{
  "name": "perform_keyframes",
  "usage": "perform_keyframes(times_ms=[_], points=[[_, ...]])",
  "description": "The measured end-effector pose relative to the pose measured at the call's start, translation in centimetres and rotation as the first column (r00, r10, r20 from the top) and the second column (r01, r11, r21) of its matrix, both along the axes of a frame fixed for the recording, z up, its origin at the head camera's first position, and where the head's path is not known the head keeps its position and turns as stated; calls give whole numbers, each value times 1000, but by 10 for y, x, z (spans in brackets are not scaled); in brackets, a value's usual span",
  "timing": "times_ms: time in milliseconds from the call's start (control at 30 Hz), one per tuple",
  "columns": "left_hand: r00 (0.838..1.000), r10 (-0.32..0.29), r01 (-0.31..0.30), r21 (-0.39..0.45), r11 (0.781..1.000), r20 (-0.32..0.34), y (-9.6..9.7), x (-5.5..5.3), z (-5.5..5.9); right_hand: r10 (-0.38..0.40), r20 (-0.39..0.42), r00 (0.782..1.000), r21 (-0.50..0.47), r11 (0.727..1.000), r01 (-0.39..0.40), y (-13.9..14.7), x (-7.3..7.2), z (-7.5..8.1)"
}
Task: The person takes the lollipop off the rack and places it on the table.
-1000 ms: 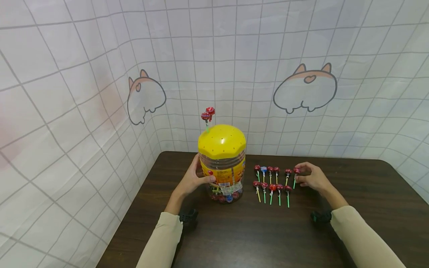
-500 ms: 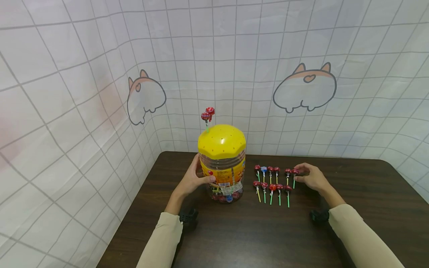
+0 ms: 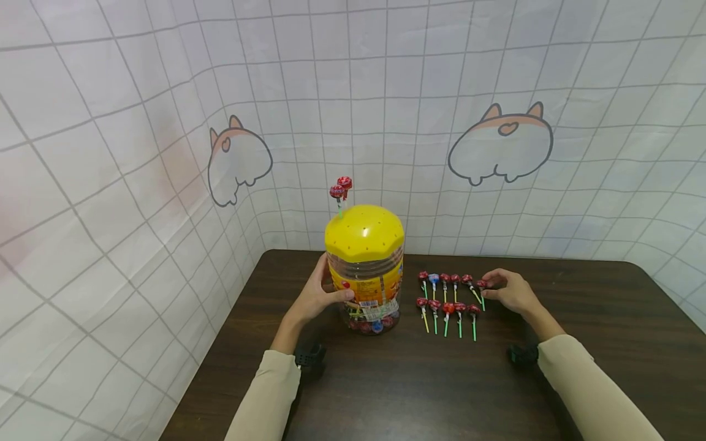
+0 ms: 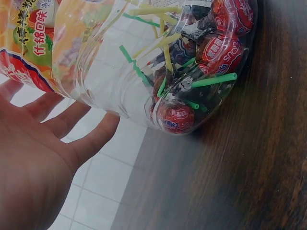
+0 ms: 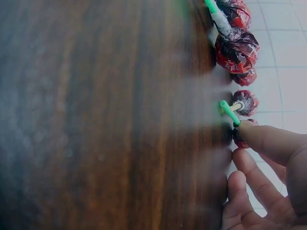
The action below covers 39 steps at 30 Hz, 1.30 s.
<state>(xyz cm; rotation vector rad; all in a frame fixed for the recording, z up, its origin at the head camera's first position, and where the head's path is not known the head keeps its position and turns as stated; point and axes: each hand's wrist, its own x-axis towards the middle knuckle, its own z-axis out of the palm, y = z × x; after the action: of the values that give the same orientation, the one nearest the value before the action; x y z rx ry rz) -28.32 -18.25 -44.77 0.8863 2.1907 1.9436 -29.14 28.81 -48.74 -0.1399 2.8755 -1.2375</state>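
Observation:
A clear plastic candy jar (image 3: 371, 294) with a yellow domed lid (image 3: 365, 233) stands on the table, wrapped lollipops visible inside its base. My left hand (image 3: 317, 296) holds the jar's left side, thumb across the front label and fingers reaching behind. Two lollipops (image 3: 341, 187) stick up from the lid's left part. Right of the jar lie two rows of lollipops. At the right end of the back row, my right hand (image 3: 513, 291) pinches a red-wrapped lollipop (image 3: 482, 284) with a green stick. Beside it, a lollipop (image 3: 468, 280) with a yellow stick lies slanted.
The front row of lollipops (image 3: 448, 309) lies just nearer than the back row. One back-row lollipop (image 3: 434, 279) has a blue wrapper. A white grid-patterned curtain (image 3: 419, 122) hangs behind the dark wooden table (image 3: 419, 392).
My right hand has shifted slightly left with the end lollipop. The neighbouring yellow-stick lollipop has turned, its head now further left. My left hand and the jar stay in place.

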Motion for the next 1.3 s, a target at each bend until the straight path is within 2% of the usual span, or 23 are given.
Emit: perform_keyframes(times_ms=[467,633,767,933,1033,1167,1300], points=[[1000,-15,15,12,1000,2,1,2,2,-1,29,1000,-39,999,2,3,2,1],[1000,-9,9,6,1000,4,1,3,3,16,32,999,-90,996,-13,5,7,14],[1000,-7,7,3,1000,6,2,3,3,44,13,999,-109,993,-42,0,10,39],[1000,-5,5,-1,1000,6,1,3,3,127,-44,991,-156,979,-133,-16,14,83],[1000,-1,1,-4,1000,4,1,3,3,170,-106,980,-171,967,-187,-33,18,110],[1000,4,-4,-9,1000,-1,0,3,3,179,-186,966,-197,957,-215,-63,25,141],[1000,4,-4,-10,1000,-5,0,3,2,185,-261,947,-225,943,-247,-95,26,164]])
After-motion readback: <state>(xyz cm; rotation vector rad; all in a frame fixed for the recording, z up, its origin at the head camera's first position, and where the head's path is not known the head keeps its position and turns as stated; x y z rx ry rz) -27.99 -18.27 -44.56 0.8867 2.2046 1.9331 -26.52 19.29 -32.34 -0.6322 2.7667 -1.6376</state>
